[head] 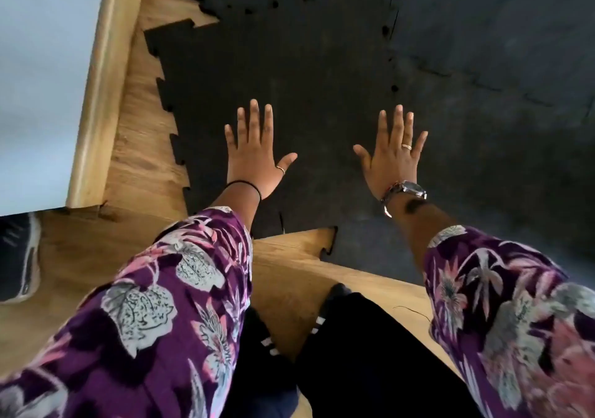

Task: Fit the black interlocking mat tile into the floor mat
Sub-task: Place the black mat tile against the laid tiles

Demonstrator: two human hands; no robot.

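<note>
The wood floor [138, 147] carries the black mat [483, 63]; the tile [289, 73] lies against its left edge, seams nearly closed. Both hands, left [254, 156] and right [394, 156], spread flat and empty, press it down. Next, I'd guess, pressing the remaining tabs home.

Shoe [17, 256]: cut off by the left edge — only part shows.
Floor mat [499, 63]: runs out past the top and right edges.
Tile's near edge [225, 205]: partly hidden under my left sleeve [167, 305].
My sleeves: blurred near the bottom — both cut off by the frame.
My palms: hidden, facing down.
</note>
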